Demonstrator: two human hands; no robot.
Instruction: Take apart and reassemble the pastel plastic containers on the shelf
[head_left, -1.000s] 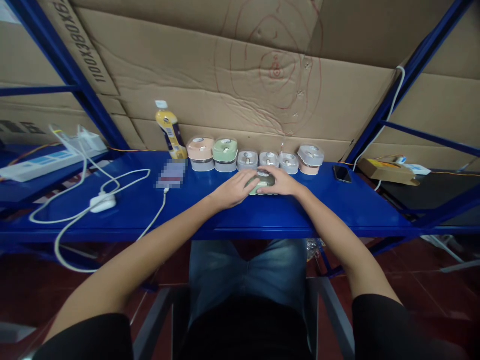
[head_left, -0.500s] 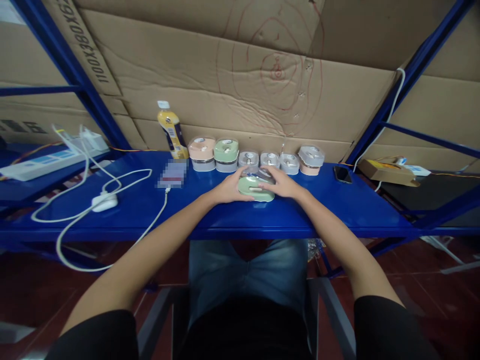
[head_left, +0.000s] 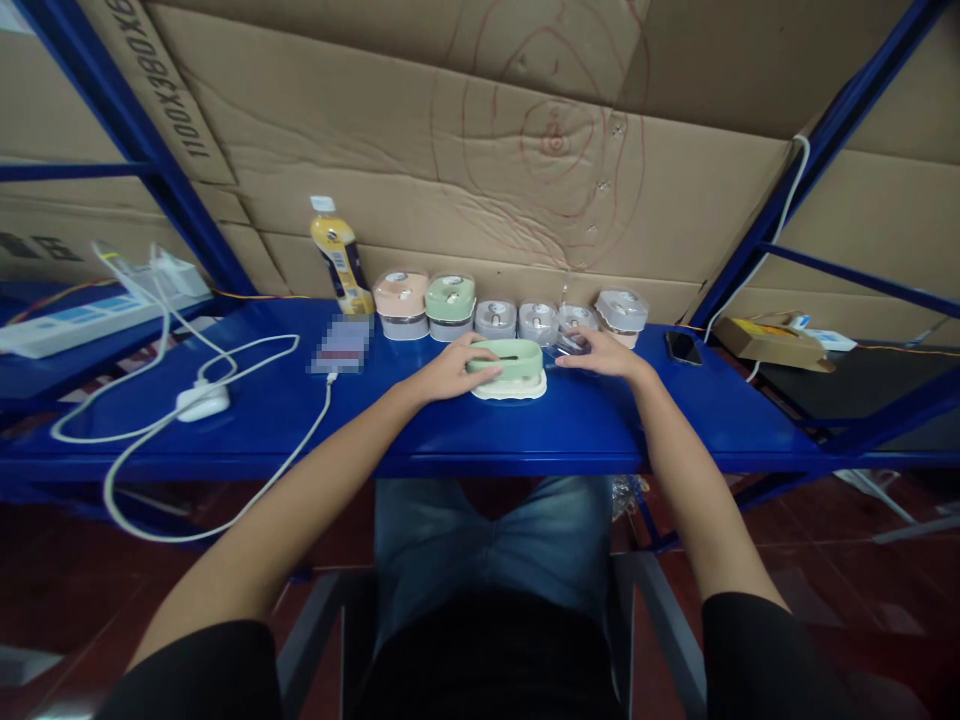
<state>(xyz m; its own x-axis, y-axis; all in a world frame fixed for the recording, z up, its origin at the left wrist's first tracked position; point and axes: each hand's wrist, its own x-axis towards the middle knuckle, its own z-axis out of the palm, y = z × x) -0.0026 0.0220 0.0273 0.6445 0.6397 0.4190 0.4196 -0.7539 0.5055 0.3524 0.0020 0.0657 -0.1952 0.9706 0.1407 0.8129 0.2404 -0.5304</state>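
Note:
A light green oval container (head_left: 517,368) on a wavy-edged white base (head_left: 517,392) stands on the blue table in front of me. It shows a dark slot in its middle. My left hand (head_left: 452,370) grips its left end, thumb on the near side and fingers on the far side. Right of the container, my right hand (head_left: 600,354) has its thumb and fingers closed on a clear plastic lid (head_left: 571,344), tilted and partly hidden by the fingers. Just behind that lid sits a small clear-topped box (head_left: 578,319).
Along the cardboard wall stand a pink box (head_left: 401,300), a green box (head_left: 450,302), several small clear boxes and a grey-pink box (head_left: 621,308). A juice bottle (head_left: 341,255), white cable (head_left: 202,400) and power strip (head_left: 112,310) are left. A phone (head_left: 683,348) lies right.
The clear lid has come off the green container and moved right in my right hand. My left hand stays on the container, whose open top and white base now show.

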